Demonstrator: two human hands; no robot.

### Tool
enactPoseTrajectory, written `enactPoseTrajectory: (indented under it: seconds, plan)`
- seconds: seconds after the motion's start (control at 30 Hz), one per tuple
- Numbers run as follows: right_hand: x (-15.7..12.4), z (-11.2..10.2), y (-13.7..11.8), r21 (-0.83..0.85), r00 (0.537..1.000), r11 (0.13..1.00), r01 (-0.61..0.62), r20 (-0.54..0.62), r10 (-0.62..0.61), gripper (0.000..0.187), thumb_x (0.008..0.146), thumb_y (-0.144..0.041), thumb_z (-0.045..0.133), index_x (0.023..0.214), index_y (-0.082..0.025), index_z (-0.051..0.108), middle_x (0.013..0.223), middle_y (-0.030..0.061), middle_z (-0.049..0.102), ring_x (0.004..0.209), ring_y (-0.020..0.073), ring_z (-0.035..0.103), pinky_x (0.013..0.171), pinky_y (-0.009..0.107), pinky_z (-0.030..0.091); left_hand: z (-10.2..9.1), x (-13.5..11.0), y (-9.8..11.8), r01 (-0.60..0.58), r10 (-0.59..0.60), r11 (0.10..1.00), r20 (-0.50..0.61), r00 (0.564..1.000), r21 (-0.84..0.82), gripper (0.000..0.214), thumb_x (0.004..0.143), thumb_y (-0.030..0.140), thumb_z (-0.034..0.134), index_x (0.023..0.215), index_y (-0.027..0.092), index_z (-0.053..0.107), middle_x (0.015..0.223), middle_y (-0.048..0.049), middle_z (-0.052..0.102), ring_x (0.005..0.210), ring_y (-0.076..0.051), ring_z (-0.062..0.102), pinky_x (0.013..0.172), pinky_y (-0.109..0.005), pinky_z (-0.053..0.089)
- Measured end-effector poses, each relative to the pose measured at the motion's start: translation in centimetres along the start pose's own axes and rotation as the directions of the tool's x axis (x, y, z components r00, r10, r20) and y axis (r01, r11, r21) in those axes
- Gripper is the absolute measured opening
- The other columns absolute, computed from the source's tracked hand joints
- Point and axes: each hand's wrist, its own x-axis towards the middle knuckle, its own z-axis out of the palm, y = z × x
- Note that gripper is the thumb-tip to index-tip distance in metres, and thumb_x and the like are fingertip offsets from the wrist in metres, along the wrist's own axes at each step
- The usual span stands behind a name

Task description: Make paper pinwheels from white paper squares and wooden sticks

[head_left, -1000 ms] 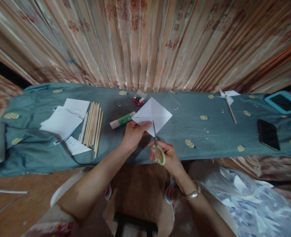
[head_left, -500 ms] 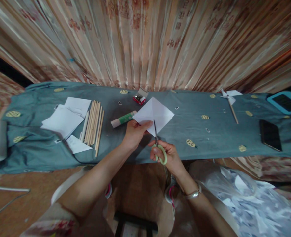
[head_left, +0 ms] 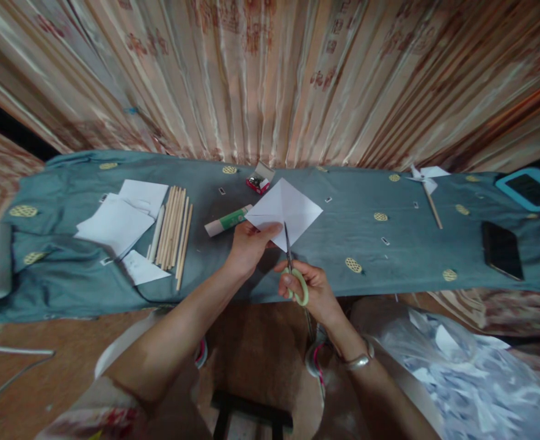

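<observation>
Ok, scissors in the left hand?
No, the green-handled scissors are in the right hand; the left hand holds the white paper.

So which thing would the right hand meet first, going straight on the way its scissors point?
The white paper, most likely: the scissors in the right hand have their blades at its near corner. The thumb of the left hand lies just beside that line; depth is unclear.

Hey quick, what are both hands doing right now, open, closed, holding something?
Left hand: closed, pinching the white paper square near its lower left edge.
Right hand: closed around the green handles of the scissors.
</observation>
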Motion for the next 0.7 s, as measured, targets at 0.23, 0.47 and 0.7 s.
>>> enactPoseTrajectory:
  seconds: [0.23,0.47,0.7]
  plan:
    - [-0.6,-1.1,0.1,-0.067,0.999,0.997,0.029,0.045,-0.026,0.044,0.068,-0.058,0.076,0.087,-0.02,0.067,0.063,-0.0007,0.067,0.053,0.0104,0.058,0.049,0.022,0.045,-0.8,0.9,1.6,-0.026,0.023,0.995,-0.03,0.999,-0.092,0.025,0.051,0.027,0.084,0.069,0.016,0.072,0.067,-0.0008,0.071,0.062,-0.014,0.063,0.063,-0.027,0.052]
    - [-0.6,-3.2,-0.2,-0.094,0.984,0.991,0.1,-0.137,-0.112,0.045,0.07,-0.06,0.073,0.09,-0.02,0.068,0.067,0.0014,0.069,0.056,0.0122,0.058,0.051,0.024,0.043,-1.5,1.5,2.2,-0.087,0.084,0.994,-0.041,0.996,-0.068,0.021,0.053,0.027,0.085,0.069,0.018,0.074,0.067,0.0018,0.069,0.059,-0.009,0.057,0.064,-0.024,0.051]
    - [0.1,-4.5,-1.2,-0.055,0.911,0.977,0.205,-0.354,-0.211,0.044,0.065,-0.052,0.079,0.095,-0.022,0.066,0.076,0.0005,0.07,0.064,0.0133,0.059,0.059,0.026,0.044,-0.9,0.8,0.9,-0.106,0.1,0.988,0.061,0.993,0.112,0.014,0.059,0.027,0.08,0.067,0.017,0.076,0.067,-0.0011,0.071,0.062,-0.014,0.059,0.059,-0.025,0.045]
